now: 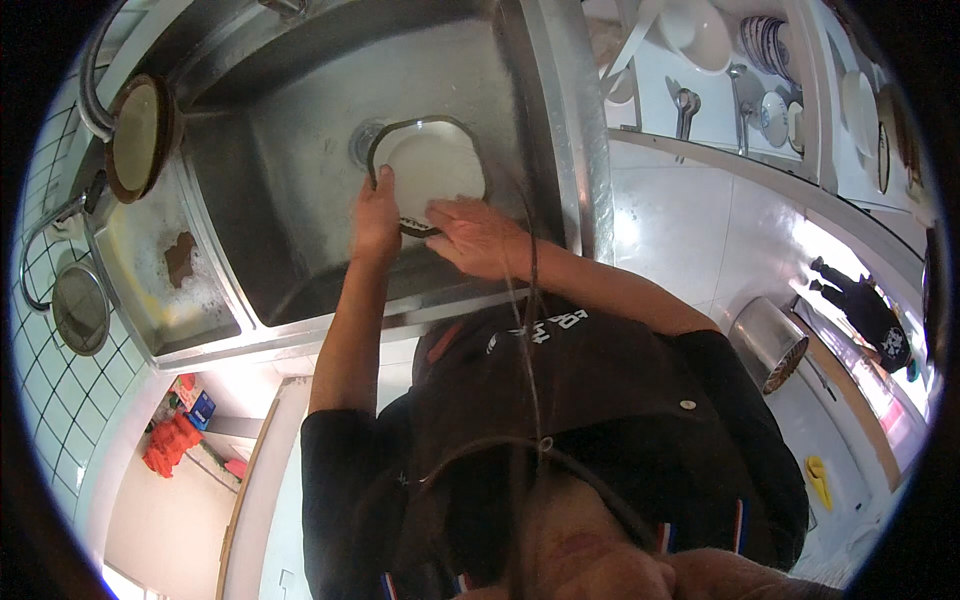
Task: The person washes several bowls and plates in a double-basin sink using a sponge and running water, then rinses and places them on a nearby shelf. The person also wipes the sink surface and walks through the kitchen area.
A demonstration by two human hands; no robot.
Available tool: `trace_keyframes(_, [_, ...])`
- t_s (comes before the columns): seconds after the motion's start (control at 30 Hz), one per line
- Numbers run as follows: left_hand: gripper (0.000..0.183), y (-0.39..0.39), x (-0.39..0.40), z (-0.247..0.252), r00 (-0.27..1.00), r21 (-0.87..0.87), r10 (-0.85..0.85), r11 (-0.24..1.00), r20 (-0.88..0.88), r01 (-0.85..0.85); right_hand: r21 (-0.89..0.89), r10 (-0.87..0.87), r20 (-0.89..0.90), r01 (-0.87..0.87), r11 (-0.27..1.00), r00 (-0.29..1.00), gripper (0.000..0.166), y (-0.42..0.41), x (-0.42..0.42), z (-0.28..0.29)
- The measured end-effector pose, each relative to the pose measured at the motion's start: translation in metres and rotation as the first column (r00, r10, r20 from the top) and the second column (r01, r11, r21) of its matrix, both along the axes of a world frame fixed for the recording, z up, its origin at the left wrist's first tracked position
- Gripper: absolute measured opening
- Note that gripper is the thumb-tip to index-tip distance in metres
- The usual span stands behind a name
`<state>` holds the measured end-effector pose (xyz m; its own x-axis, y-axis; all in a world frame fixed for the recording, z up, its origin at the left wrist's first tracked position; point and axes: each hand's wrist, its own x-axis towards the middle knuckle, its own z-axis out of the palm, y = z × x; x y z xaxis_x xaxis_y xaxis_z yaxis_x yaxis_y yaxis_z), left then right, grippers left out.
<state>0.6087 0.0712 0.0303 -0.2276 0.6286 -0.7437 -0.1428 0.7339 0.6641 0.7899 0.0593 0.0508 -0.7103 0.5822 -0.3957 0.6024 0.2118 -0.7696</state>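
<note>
A white squarish plate or shallow dish [435, 161] with a dark rim is held over the large stainless steel sink basin [300, 150]. My left hand [377, 221] grips its left edge, thumb on the upper side. At the near right edge, my right hand [480, 238] has its fingers over the rim and its thumb outside it. Slight blur hides the exact fingertips of that hand. Partly covered by the plate is the round drain [366, 141].
Left, a smaller basin [214, 315] holds foamy water. Brown-rimmed bowls [135, 139] stand stacked behind it, near a hanging strainer [81, 307]. Right, a shelf carries ladles [684, 112] and stacked bowls [769, 49]. A metal pot [766, 341] and another person [870, 315] are farther right.
</note>
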Motion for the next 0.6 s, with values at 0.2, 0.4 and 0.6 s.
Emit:
trace_keyframes(0.2, [0.062, -0.005, 0.014, -0.027, 0.899, -0.138, 0.098, 0.990, 0.426, -0.043, 0.357, -0.096, -0.036, 0.103, 0.929, 0.995, 0.052, 0.015, -0.001, -0.065])
trace_keyframes(0.4, [0.056, -0.013, 0.018, -0.065, 0.944, -0.268, 0.072, 0.963, 0.322, 0.018, -0.015, -0.002, 0.319, 0.007, 1.000, 0.948, 0.054, -0.001, 0.003, -0.045])
trace_keyframes(0.6, [0.054, -0.008, 0.014, -0.037, 0.955, -0.297, 0.101, 0.955, 0.277, -0.014, 0.113, -0.031, 0.039, 0.027, 0.993, 0.999, 0.035, -0.017, 0.004, -0.035])
